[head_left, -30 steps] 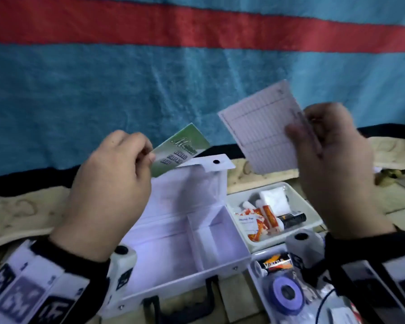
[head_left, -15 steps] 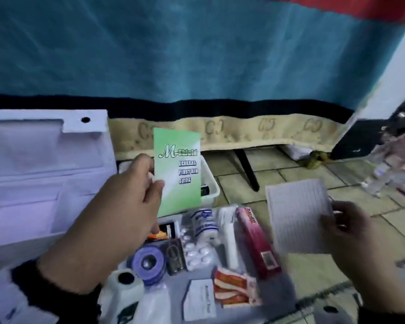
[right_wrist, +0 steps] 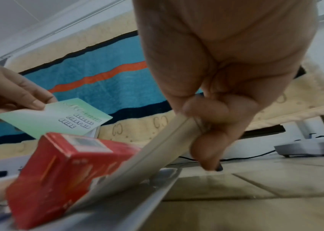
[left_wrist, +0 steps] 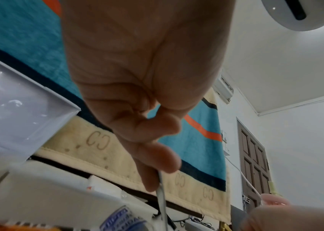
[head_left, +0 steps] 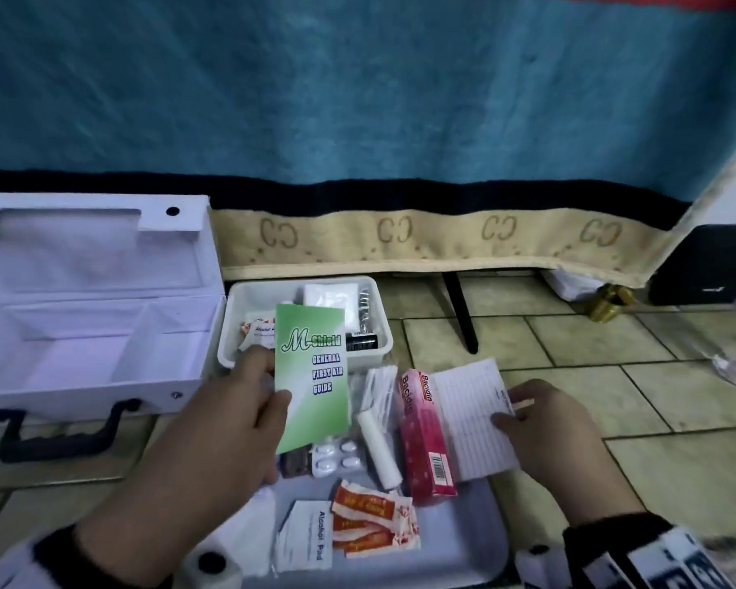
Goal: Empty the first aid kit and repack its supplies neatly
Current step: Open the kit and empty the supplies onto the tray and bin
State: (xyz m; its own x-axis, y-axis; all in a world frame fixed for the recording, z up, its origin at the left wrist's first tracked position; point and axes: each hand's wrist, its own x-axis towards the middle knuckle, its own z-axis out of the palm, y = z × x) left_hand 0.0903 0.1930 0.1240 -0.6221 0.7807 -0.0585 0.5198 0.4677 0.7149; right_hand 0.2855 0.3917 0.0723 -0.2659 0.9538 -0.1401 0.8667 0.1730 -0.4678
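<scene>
Tiled floor (head_left: 591, 333) lies under everything you are working on, with a blue blanket (head_left: 358, 99) hanging behind it. Nearest to you, a flat white tray (head_left: 464, 546) on the floor carries loose supplies: an alcohol pad sachet (head_left: 304, 535), a pile of orange plaster wrappers (head_left: 372, 520), a white gauze roll (head_left: 379, 450), a blister of white tablets (head_left: 336, 457) and a pink Bacidin box (head_left: 423, 435) lying lengthwise.

Your left hand (head_left: 226, 423) pinches the green first aid guide (head_left: 313, 376) by its lower left edge, thumb on the front and fingers behind, holding it upright above the tray. Your right hand (head_left: 544, 431) pinches a white lined card (head_left: 472, 418) at its right edge; the right wrist view shows the card (right_wrist: 137, 162) slanting down just beside the box (right_wrist: 62, 168), its lower edge at the tray rim.

Beyond the guide sits a smaller white tub (head_left: 377, 333) holding an alcohol sachet, a white gauze packet (head_left: 336, 297) and a dark bottle (head_left: 360, 342). To the left of the tub stands the white first aid kit (head_left: 90, 333), lid raised, both compartments empty, its black handle (head_left: 56, 435) facing you. Farther back, a beige border marked with CC runs along the blanket's lower edge.
</scene>
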